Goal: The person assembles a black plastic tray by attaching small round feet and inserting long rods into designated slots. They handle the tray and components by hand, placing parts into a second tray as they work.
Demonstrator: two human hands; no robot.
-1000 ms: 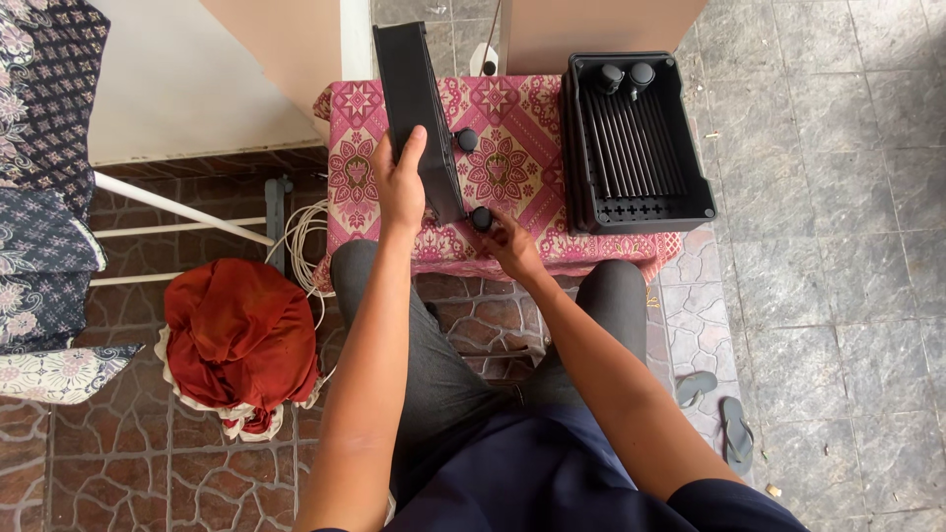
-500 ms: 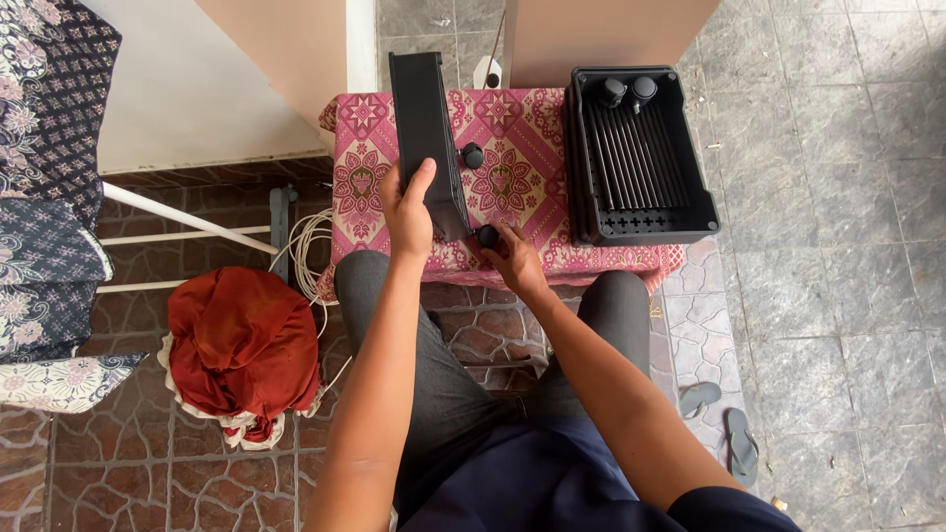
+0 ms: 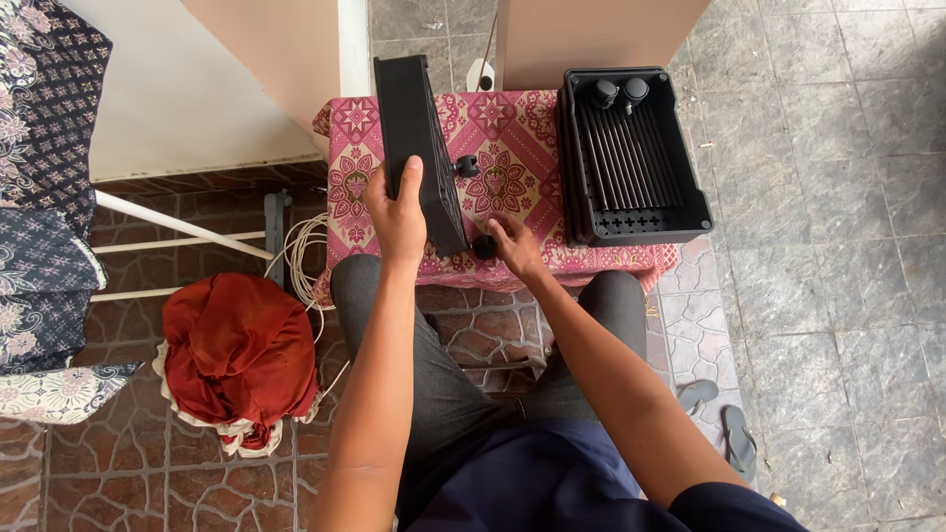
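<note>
Black plastic is filling both grips: the left hand [image 3: 399,212] is clasping one black tray [image 3: 414,138] standing on edge on the pink patterned cloth [image 3: 503,128], while the right hand [image 3: 514,246] is pinching one small round wheel [image 3: 484,246] at the tray's lower corner. A second wheel [image 3: 467,166] is sticking out higher up. One more tray [image 3: 631,212], lying flat to the right, is holding two loose wheels [image 3: 618,92]. One red bundle [image 3: 236,350] is lying on the floor, and two sandals [image 3: 719,414] too.

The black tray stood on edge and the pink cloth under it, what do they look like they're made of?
The black tray, gripped by the left hand, looks like moulded matte plastic: uniform colour, crisp rim, dull sheen. The pink cloth seems printed woven fabric: flat floral pattern, soft draped edge. The right hand touches a black caster, probably plastic.
</note>
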